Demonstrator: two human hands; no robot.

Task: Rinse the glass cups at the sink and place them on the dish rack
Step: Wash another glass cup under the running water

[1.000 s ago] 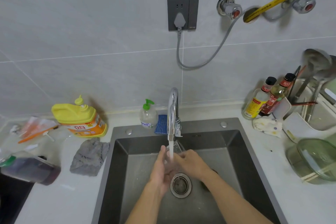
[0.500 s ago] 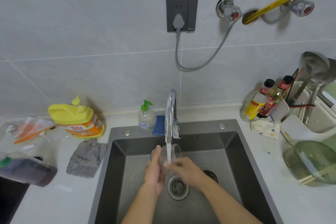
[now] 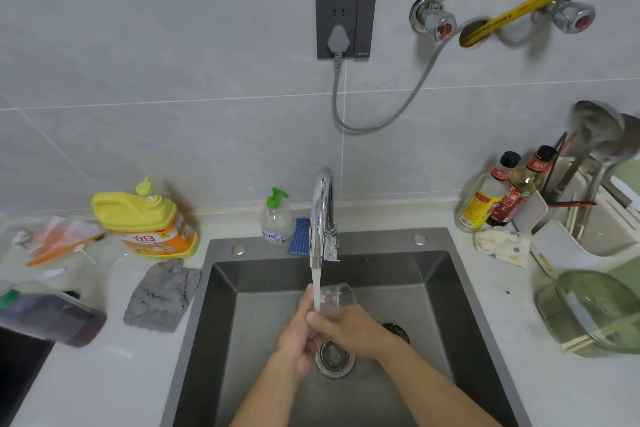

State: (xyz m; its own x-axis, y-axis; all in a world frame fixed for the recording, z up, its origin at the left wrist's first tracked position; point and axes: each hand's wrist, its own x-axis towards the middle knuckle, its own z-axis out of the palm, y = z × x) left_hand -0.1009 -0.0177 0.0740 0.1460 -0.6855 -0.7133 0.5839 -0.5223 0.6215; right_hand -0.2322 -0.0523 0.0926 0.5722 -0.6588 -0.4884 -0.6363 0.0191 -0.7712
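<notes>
The rinse is under way, and by my reading the task is at an early or middle stage: one glass cup (image 3: 337, 299) is held over the sink (image 3: 446, 291), just under the faucet (image 3: 322, 215), tilted with its open mouth toward the far wall while the water stream (image 3: 316, 289) runs down past its rim onto the hands. The left hand (image 3: 296, 336) has its fingers curled around the cup's lower side and the right hand (image 3: 351, 329) grasps the base from the other side, so both are clasping the same cup above the drain (image 3: 334, 357). The placing has not been done for this cup. The dish rack (image 3: 585, 243) stands on the surface to the right of the sink, well apart from the hands, and no glass cup shows in the part of it that is in view, though its right side is cut off by the frame edge. Whether more cups wait to be rinsed cannot be told; a dark object just right of the drain is mostly hidden by the right forearm. Counted: one glass cup, one faucet, two hands, two metal ladles (image 3: 602, 135) standing in the rack, two sauce bottles (image 3: 498, 198) beside it, one glass bowl (image 3: 599, 310) near the right edge, one yellow detergent jug (image 3: 145, 218), one pump bottle (image 3: 276, 218), one blue sponge (image 3: 300, 236) and one grey cloth (image 3: 161, 293) on the left.
</notes>
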